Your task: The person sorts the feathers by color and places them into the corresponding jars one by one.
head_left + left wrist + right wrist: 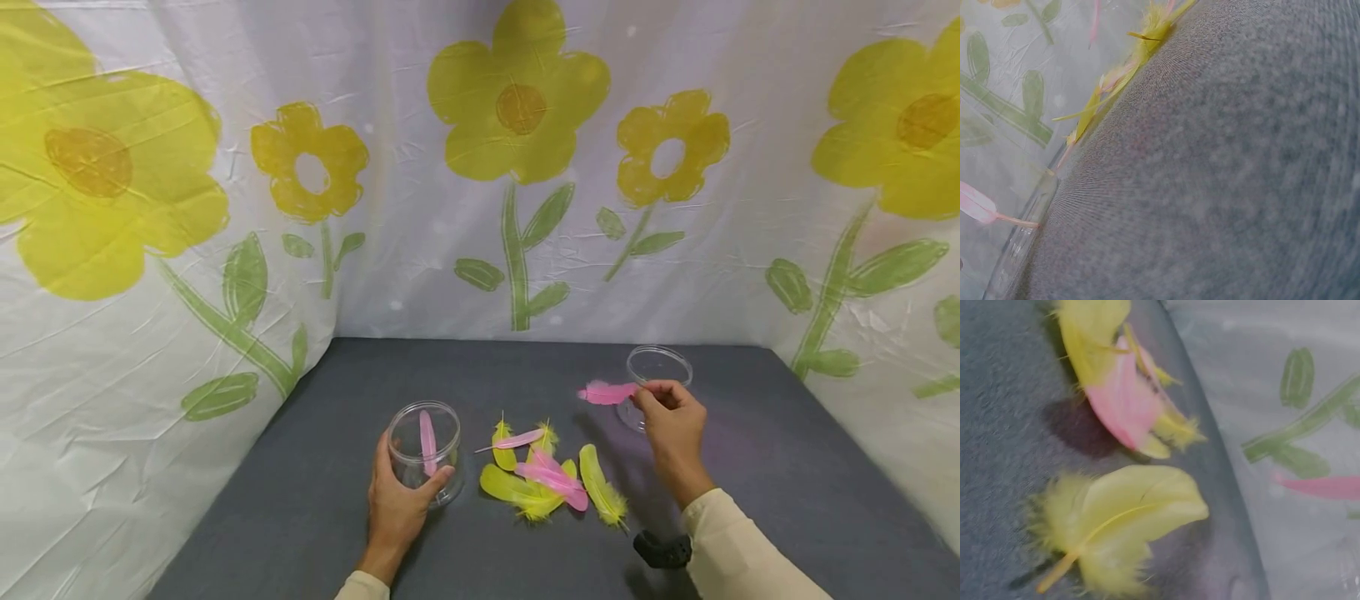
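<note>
My left hand (pixel 397 512) grips a clear round jar (pixel 448 446), thumb across its front. Inside it a pink feather (pixel 427 442) stands nearly upright; the left wrist view shows this feather's quill (pixel 1017 221) reaching down to the jar's base. My right hand (pixel 677 429) pinches a second pink feather (pixel 606 392) by one end, and its tip points left. That hand overlaps another clear jar (pixel 654 367) at the back right, partly hiding it. Between the hands lies a loose pile of yellow feathers (pixel 504 486) and pink feathers (pixel 553 477).
A single yellow feather (pixel 600 487) lies at the pile's right side, seen close in the right wrist view. The dark grey table (pixel 300 492) is bordered by a white cloth (pixel 397 208) printed with yellow flowers. A black device (pixel 662 550) is on the right wrist.
</note>
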`<action>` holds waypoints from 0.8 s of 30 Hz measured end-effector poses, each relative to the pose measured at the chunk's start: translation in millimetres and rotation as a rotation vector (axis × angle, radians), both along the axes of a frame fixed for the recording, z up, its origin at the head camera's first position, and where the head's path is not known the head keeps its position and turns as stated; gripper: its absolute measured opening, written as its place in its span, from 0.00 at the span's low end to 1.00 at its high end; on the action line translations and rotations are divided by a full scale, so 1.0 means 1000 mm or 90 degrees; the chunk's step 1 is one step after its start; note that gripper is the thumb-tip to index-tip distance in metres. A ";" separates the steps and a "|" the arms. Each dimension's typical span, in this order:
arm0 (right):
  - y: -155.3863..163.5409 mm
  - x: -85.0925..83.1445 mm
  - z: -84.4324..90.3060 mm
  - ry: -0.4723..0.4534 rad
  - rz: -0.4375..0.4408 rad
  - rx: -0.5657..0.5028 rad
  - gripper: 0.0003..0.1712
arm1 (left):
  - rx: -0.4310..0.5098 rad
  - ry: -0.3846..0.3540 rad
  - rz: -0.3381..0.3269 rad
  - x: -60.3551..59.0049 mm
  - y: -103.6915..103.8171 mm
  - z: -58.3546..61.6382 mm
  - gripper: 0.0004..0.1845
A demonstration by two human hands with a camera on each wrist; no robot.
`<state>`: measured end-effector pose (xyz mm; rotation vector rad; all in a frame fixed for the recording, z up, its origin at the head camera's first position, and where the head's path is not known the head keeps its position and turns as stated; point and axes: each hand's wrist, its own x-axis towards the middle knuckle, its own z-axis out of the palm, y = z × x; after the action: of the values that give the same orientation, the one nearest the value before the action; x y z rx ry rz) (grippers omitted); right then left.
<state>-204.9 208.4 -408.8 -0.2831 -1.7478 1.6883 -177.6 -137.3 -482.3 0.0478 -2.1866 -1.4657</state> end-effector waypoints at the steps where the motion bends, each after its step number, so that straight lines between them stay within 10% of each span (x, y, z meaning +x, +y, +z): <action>1: -0.001 0.000 0.002 0.002 0.007 -0.002 0.02 | 0.001 0.001 0.001 0.000 0.000 0.000 0.58; 13: -0.039 -0.006 0.039 0.095 0.201 -0.158 0.04 | -0.002 -0.004 0.001 0.000 0.001 0.002 0.59; 24: -0.105 -0.006 0.058 0.093 0.348 -0.164 0.06 | -0.003 -0.010 0.010 0.000 0.001 0.001 0.59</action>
<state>-210.8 103.9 -350.6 0.2273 -1.5843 2.2616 -177.1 -136.6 -481.0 0.0743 -2.1970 -1.4573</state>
